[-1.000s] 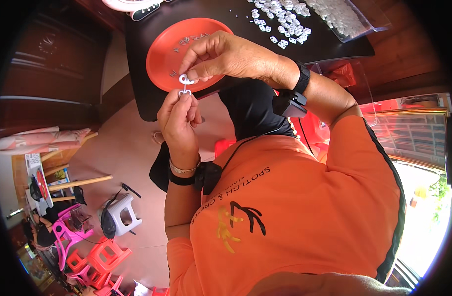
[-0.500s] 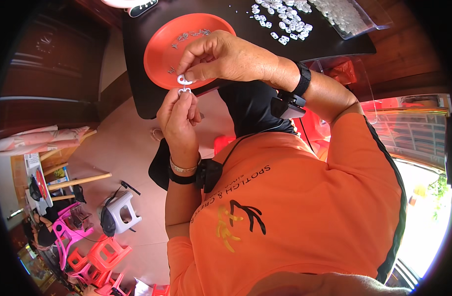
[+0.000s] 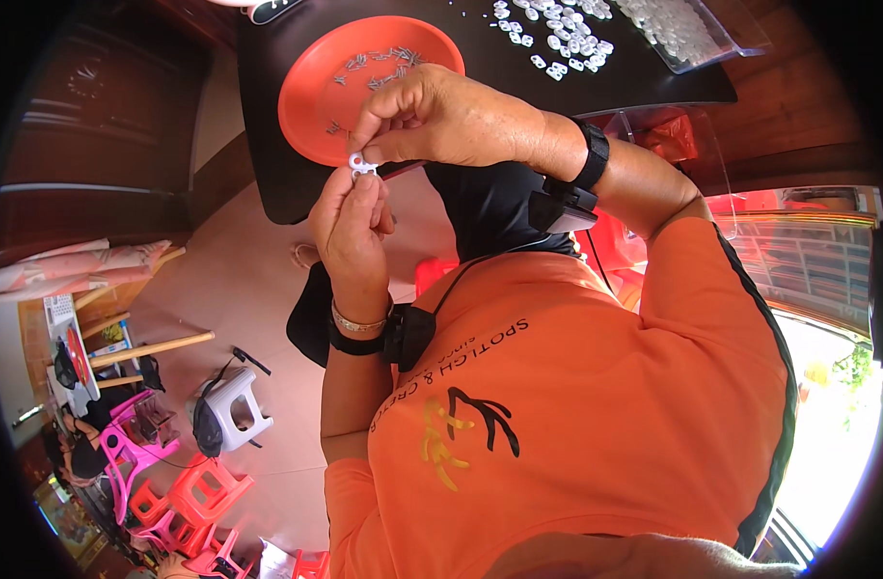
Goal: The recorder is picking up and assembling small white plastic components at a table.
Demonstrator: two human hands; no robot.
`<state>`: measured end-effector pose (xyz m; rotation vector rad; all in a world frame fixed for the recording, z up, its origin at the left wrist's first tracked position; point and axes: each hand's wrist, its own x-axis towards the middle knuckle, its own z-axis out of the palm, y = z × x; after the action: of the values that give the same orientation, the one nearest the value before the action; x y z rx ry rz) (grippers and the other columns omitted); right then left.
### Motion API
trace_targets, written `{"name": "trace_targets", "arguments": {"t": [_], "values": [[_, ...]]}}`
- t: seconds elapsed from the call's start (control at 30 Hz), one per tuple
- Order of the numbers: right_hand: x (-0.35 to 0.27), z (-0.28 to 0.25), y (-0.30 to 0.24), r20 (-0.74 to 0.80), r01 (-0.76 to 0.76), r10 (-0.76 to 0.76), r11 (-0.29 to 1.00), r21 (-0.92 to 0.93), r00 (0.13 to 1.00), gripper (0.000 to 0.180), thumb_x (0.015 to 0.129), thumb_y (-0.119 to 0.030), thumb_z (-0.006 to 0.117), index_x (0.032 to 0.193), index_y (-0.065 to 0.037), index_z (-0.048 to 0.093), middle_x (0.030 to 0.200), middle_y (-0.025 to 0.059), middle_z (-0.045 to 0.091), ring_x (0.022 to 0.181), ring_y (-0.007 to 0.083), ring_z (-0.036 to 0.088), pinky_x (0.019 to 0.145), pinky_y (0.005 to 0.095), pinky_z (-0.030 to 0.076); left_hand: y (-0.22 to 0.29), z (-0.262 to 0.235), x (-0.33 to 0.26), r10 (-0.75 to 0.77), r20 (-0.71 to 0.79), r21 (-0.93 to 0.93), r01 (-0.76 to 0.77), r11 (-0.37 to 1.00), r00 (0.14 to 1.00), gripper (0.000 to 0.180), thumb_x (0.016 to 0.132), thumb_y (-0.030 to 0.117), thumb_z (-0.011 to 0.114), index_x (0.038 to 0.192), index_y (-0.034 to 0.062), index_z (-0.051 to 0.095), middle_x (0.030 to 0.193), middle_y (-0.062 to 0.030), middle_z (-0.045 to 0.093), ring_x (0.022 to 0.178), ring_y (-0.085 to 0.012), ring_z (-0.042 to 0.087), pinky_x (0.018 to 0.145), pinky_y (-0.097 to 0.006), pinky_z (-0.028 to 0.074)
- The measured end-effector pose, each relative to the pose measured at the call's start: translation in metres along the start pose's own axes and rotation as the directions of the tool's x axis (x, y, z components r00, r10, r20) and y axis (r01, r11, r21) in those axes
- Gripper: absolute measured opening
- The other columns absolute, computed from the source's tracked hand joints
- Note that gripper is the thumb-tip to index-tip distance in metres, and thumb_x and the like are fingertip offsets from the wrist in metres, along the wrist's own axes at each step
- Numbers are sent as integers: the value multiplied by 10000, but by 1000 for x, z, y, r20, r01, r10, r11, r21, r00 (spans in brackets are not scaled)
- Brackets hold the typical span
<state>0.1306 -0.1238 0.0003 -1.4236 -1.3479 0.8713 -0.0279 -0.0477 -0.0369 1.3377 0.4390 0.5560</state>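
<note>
A: What sits on the dark desk [image 3: 297,183]?

B: A round orange plate [image 3: 311,111] at the near edge, with a thin scatter of small metal pins [image 3: 379,66] across its upper part. Farther back, loose small white plastic pieces [image 3: 557,34] lie straight on the desk, and a clear plastic bag [image 3: 687,29] beside them holds more white pieces.

A: And the hands?

B: Both meet just below the plate's lower rim. The left hand [image 3: 350,232] comes up from below, fingertips pinched narrow on a small white plastic clip [image 3: 361,167]. The right hand [image 3: 441,116] reaches in from the right with thumb and forefinger closed on the same clip from above.

A: So where is the clip?

B: In the air between the two hands, in front of the desk edge, just below the plate
</note>
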Motion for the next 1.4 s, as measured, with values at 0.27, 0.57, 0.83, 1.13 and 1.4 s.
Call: {"name": "trace_targets", "arguments": {"t": [0.27, 0.57, 0.83, 1.13, 1.4], "values": [[-13, 9, 2, -44, 102, -107, 988, -114, 993, 262, 793, -24, 697, 1046, -12, 631, 965, 79, 638, 897, 168, 646, 799, 290, 537, 0, 5, -3, -54, -38, -149, 48, 988, 998, 209, 945, 175, 457, 847, 4, 526, 644, 3, 408, 555, -85, 397, 502, -226, 295], [-13, 16, 9, -100, 181, -195, 974, -135, 976, 302, 741, -4, 725, 1025, -22, 624, 936, 73, 630, 891, 189, 655, 805, 303, 545, -5, 4, -6, -57, -55, -246, 42, 968, 997, 219, 955, 181, 445, 850, 10, 532, 633, -8, 443, 549, -100, 421, 526, -230, 316], [-13, 24, 16, -157, 249, -302, 926, -285, 940, 324, 718, -14, 744, 1013, -29, 611, 929, 72, 638, 865, 212, 665, 771, 304, 561, -5, 5, -5, -49, -101, -229, 25, 973, 994, 242, 944, 198, 450, 818, 9, 533, 638, -30, 485, 578, -110, 467, 540, -231, 344], [-14, 27, 18, -149, 348, -404, 888, -301, 902, 306, 743, -24, 724, 1031, -39, 619, 932, 73, 652, 830, 211, 673, 720, 299, 569, -5, 5, -5, -10, -138, -269, -28, 963, 990, 291, 938, 232, 439, 797, -6, 528, 644, -47, 500, 574, -116, 473, 544, -238, 358], [-13, 40, 17, -230, 301, -398, 882, -363, 888, 244, 715, -92, 715, 935, -15, 642, 804, 105, 658, 706, 251, 663, 610, 334, 532, -6, 4, -6, 64, -83, -57, -69, 996, 994, 336, 971, 201, 337, 819, -36, 522, 701, -126, 606, 576, -130, 475, 555, -246, 367]]}}
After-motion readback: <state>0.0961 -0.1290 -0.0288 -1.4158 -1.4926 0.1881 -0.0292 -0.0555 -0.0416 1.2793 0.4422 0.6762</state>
